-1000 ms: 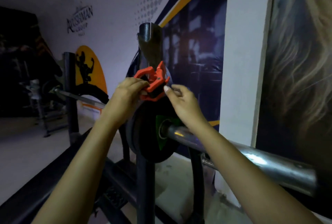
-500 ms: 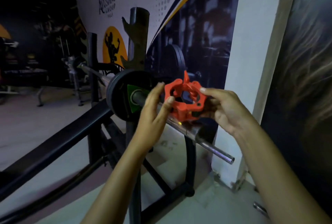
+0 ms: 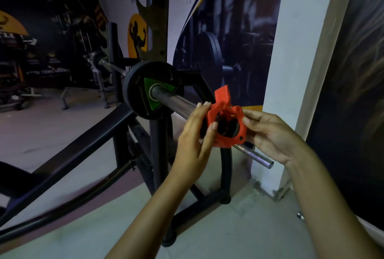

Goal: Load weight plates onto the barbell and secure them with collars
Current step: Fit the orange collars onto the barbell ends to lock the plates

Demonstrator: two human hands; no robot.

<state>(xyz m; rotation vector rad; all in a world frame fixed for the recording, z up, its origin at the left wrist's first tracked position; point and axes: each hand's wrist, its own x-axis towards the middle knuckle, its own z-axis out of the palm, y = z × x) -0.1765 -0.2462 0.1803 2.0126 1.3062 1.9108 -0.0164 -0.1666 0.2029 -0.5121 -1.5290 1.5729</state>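
Note:
A red barbell collar with its lever flipped up is held between both hands in front of the barbell sleeve. My left hand grips its left rim with thumb and fingers. My right hand pinches its right side. The steel sleeve runs from the black weight plate, which has a green centre, down-right to its free end. The collar covers part of the sleeve; whether it is around the sleeve I cannot tell.
The bar rests on a black rack upright. A slanted black frame bar crosses lower left. A white pillar and a wall poster stand close on the right. Other gym machines sit far left.
The collar came off the top of the rack upright and both hands brought it down and right, to the outer part of the sleeve. The view swung left and down.

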